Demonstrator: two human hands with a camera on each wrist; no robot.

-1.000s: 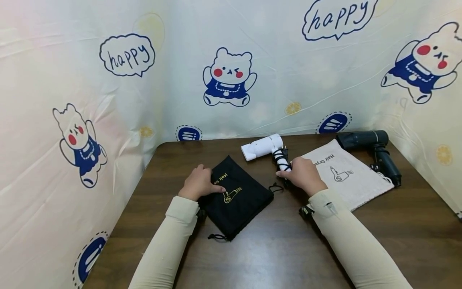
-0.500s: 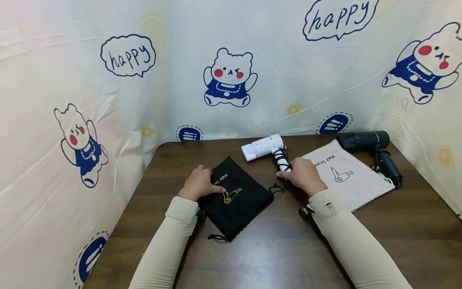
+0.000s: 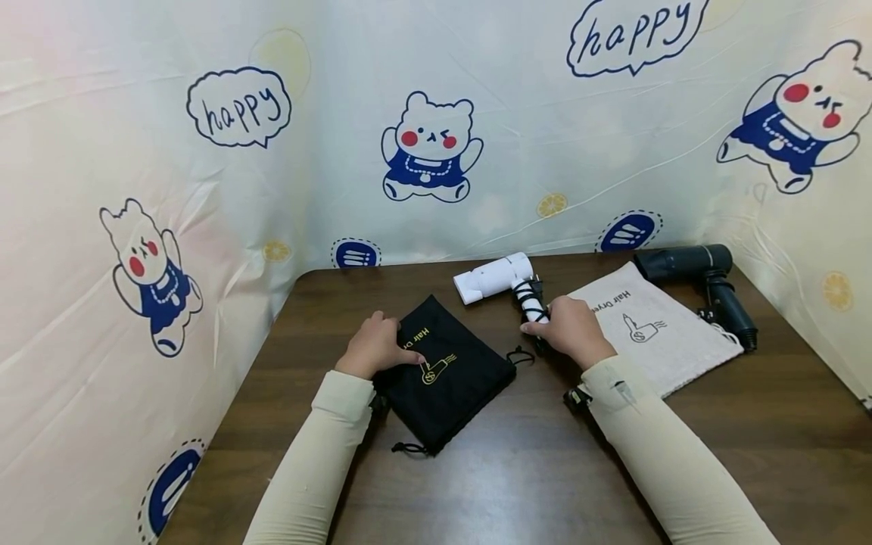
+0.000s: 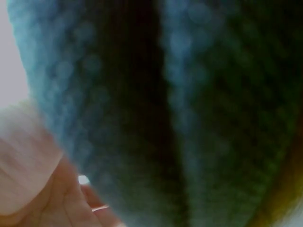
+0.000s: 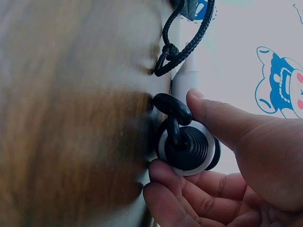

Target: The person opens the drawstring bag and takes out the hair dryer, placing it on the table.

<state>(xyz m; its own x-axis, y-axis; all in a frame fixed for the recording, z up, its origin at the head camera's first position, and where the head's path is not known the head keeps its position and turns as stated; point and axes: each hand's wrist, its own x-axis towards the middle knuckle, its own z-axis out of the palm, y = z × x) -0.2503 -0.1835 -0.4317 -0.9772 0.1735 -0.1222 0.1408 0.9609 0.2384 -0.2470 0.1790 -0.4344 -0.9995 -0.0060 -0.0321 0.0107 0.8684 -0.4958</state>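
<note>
A black drawstring pouch (image 3: 453, 386) with gold "Hair Dryer" lettering lies on the table in the head view. My left hand (image 3: 378, 347) holds its left corner, thumb over the top face. Blurred dark cloth of this pouch (image 4: 128, 113) fills most of the left wrist view, with part of the palm at lower left. To the right, a white hair dryer (image 3: 496, 277) lies with its black cord wound round the handle. The right hand (image 3: 575, 329) grips the handle's end; the right wrist view shows thumb and curled fingers around its ribbed black cord base (image 5: 191, 149).
A white "Hair Dryer" pouch (image 3: 654, 325) lies flat right of my right hand, partly under that forearm. Beyond it, a black hair dryer (image 3: 688, 263) rests by the back right corner. A printed curtain (image 3: 518, 182) borders the brown table (image 3: 518, 469).
</note>
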